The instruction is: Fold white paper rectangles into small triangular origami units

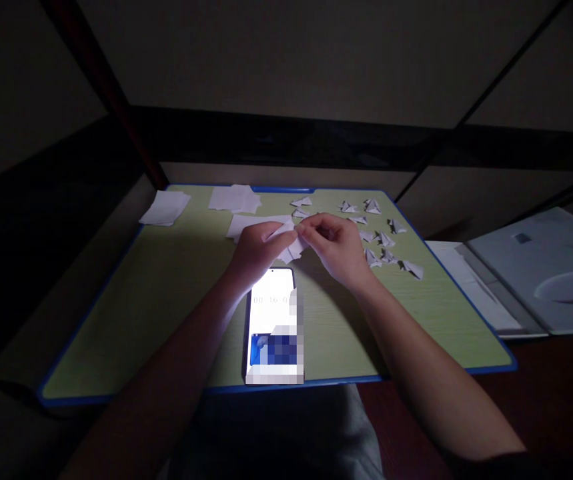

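Left hand and right hand pinch one paper piece — its folds lost in dimness.

Small white paper piece, partly folded, pinched above phone.

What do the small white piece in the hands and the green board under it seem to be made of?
The white piece, pinched by the left hand and right hand, looks like thin matte paper: it holds sharp creases like the folded pieces nearby. The green board seems a rigid laminate with faint wood grain and a blue edge; its core cannot be told.
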### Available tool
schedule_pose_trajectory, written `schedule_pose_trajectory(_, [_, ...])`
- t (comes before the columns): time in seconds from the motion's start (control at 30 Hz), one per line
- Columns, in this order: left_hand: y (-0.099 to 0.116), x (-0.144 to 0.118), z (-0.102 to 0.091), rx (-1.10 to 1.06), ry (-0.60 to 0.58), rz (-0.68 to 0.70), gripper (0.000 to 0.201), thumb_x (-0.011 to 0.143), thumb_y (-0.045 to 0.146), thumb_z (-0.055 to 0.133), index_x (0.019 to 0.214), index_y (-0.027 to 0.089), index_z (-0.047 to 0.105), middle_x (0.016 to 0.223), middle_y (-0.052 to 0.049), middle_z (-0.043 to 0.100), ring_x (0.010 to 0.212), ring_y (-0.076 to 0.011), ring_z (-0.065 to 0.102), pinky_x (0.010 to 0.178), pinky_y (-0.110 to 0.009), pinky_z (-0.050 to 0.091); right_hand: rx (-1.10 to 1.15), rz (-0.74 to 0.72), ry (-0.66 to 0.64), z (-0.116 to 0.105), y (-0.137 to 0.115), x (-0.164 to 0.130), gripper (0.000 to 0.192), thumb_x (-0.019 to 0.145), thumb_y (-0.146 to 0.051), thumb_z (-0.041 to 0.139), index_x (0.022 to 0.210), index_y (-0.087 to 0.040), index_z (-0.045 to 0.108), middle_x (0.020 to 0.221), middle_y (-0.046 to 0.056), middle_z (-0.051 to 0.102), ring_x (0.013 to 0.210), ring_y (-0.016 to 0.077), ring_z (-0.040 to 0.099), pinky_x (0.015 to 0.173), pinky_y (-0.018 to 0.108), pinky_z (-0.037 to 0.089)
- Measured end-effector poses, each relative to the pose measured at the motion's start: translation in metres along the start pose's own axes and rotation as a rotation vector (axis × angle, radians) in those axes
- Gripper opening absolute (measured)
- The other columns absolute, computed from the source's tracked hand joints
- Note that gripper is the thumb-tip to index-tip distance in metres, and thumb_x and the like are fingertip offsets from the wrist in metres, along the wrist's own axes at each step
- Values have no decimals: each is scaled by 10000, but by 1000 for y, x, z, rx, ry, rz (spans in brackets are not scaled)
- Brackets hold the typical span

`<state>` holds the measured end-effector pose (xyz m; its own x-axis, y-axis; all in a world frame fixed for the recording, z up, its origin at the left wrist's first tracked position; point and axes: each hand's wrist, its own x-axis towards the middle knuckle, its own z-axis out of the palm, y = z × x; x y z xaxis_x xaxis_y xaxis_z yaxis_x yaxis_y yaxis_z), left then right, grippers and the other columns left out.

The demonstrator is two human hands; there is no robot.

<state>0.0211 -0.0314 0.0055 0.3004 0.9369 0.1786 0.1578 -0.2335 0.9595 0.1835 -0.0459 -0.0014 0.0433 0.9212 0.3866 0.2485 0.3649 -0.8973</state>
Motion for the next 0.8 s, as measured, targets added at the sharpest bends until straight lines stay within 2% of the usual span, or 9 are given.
schedule_pose_trajectory(0.13, [1,2,-1,-36,-18,20,208,780,305,608,621,170,606,534,32,509,499,-108,440,483,-257,315,24,28,3,0,1,1,212,775,-370,718,726,-169,675,620,-5,611,568,112,500,540,270,362])
schedule_pose_trajectory(0.43, [-2,3,0,38,34,31,193,781,275,606,616,175,601,537,26,530,492,-111,442,469,-258,301,86,40,-29,-4,0,2,215,834,-364,646,771,-162,687,603,-21,573,566,107,472,567,274,365])
schedule_pose_trajectory(0.63, [-2,3,1,92,60,81,217,795,257,597,595,173,581,542,27,536,500,-103,445,470,-247,296,58,61,-62,-2,-5,0,212,746,-364,753,751,-157,709,678,17,659,612,122,546,573,268,406])
schedule_pose_trajectory(0.8, [-1,3,1,106,33,84,223,798,280,588,607,166,586,534,31,539,498,-104,469,459,-240,300,47,62,-28,-1,-2,1,193,750,-333,740,708,-151,696,631,8,627,590,114,524,548,255,382])
